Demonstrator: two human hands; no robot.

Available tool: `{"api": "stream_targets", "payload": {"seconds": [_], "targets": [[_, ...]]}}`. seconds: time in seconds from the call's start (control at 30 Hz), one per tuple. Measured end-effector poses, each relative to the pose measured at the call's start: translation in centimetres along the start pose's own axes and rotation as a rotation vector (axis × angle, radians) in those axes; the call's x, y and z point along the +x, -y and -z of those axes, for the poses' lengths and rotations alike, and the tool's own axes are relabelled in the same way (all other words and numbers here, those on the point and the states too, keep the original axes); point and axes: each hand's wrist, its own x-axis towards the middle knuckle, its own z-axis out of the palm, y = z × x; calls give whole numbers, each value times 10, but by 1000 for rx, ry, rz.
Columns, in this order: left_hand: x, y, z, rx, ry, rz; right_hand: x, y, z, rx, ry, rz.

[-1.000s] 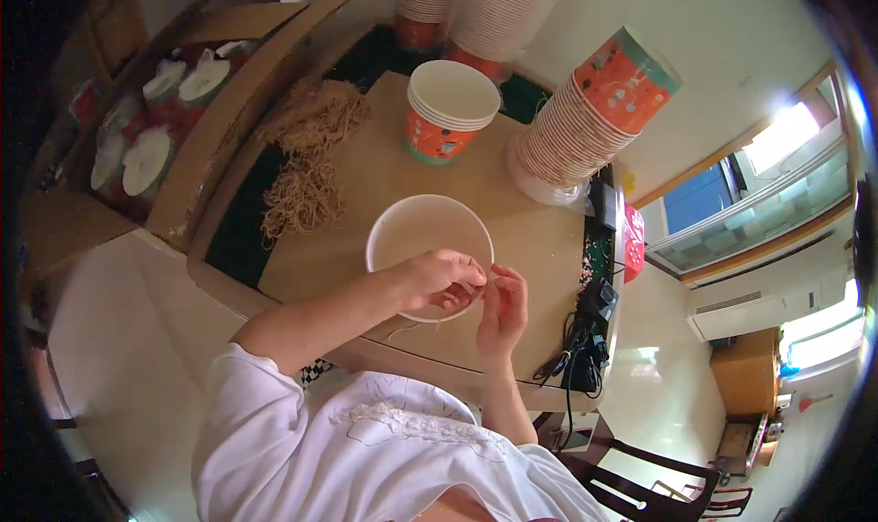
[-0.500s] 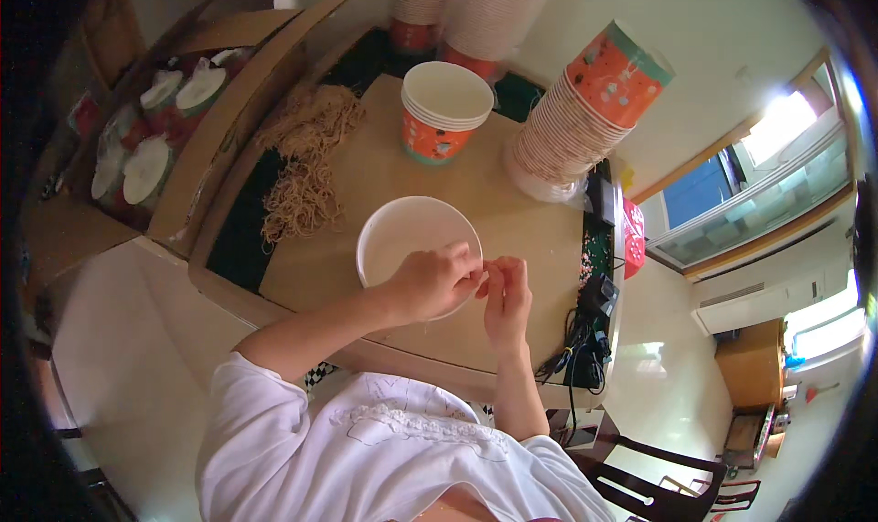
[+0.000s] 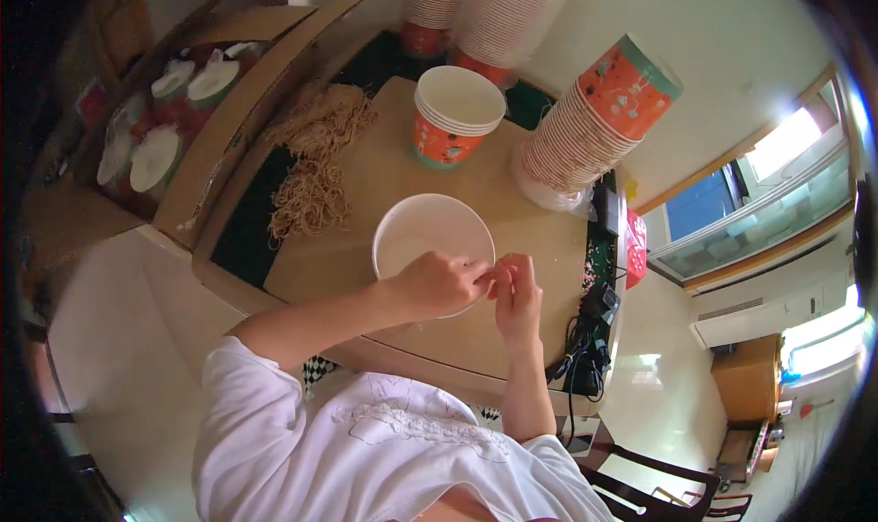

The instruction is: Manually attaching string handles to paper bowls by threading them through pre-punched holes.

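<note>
A white paper bucket [image 3: 416, 231] stands on the brown board in front of me, its open mouth facing up. My left hand [image 3: 441, 284] reaches over the bucket's near right part, fingers closed in a pinch. My right hand [image 3: 519, 298] is just outside the right rim, its fingertips pinched too and meeting those of the left. Whatever is between the fingertips is too small to make out. Left of the bucket lies a tangled pile of tan twine [image 3: 315, 179]. Behind it stands a short nest of orange and green paper buckets [image 3: 448, 142].
A tall leaning stack of paper buckets [image 3: 585, 124] stands at the back right, with more wrapped stacks [image 3: 512, 19] behind. Black cables and adapters [image 3: 581, 353] lie along the table's right edge. An open cardboard box [image 3: 206, 147] of buckets is on the left. A dark chair [image 3: 640, 485] stands lower right.
The view has shifted slightly, so the table scene appears a little to the right. Both hands stay pinched together at the bucket's right rim, with only a small shift of the fingers.
</note>
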Motion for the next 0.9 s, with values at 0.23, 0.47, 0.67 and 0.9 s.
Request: {"api": "stream_targets", "payload": {"seconds": [0.23,0.47,0.67,0.9], "targets": [[3,15,0,-1177,385,763,-12,-9,-20,137,-98,65],[5,25,-3,-1786,477,1200,-24,-15,-42,328,-334,14],[-1,26,-7,-1763,353,1236,-21,-1,-41,26,-386,206],[-6,21,-1,-1604,281,1064,-26,-4,-38,63,-336,162]]}}
